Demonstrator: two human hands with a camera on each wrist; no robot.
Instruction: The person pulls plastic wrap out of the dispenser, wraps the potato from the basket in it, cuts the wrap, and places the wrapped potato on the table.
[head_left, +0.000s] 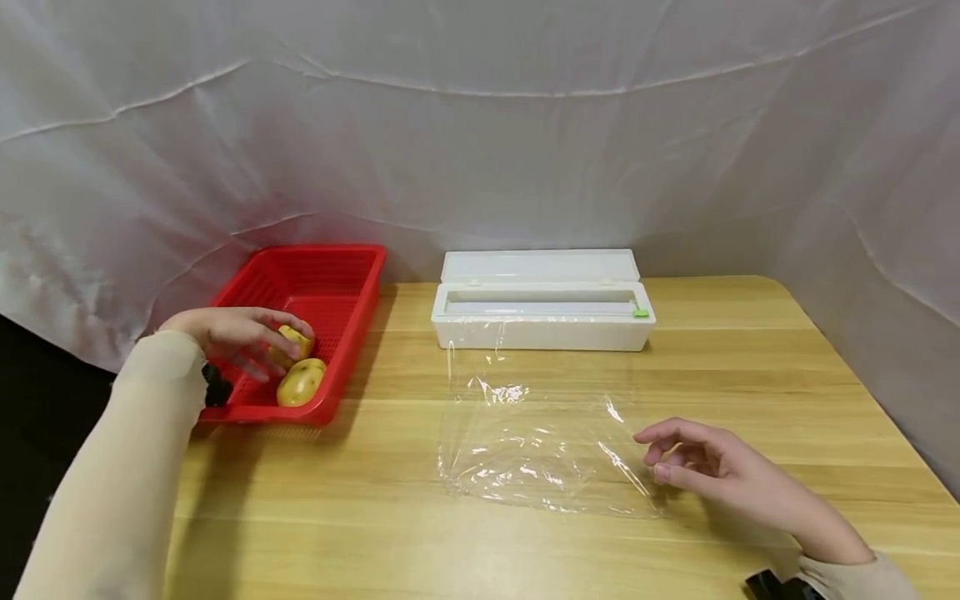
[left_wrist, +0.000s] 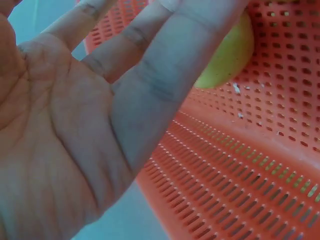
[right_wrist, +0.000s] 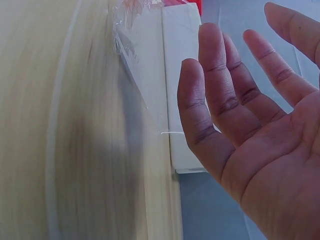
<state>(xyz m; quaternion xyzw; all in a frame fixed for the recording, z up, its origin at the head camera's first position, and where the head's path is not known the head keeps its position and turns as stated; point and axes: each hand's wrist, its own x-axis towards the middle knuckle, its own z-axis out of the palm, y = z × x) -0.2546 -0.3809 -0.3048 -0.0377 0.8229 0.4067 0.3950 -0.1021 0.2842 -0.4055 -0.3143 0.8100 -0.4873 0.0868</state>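
Observation:
Inside the red plastic basket (head_left: pixel 352 358) are two yellow potatoes, one farther back (head_left: pixel 297 337) and one nearer the front (head_left: pixel 302 383). My left hand (head_left: pixel 236 335) reaches over the back potato with its fingers loosely extended; whether they touch it cannot be told. In the left wrist view that palm (left_wrist: pixel 65 135) holds nothing, and part of a potato (left_wrist: pixel 232 57) shows behind a finger. A sheet of clear cling film (head_left: pixel 525 450) stretches across the table from a white dispenser box (head_left: pixel 543 336). Beside its right edge hovers my right hand (head_left: pixel 731 479), fingers loosely bent around nothing.
The dispenser's lid (head_left: pixel 540 266) stands raised at the back, and a green slider (head_left: pixel 641 313) sits at its right end. Beneath everything is a wooden table (head_left: pixel 750 358). Behind hangs a pale grey cloth (head_left: pixel 525 150).

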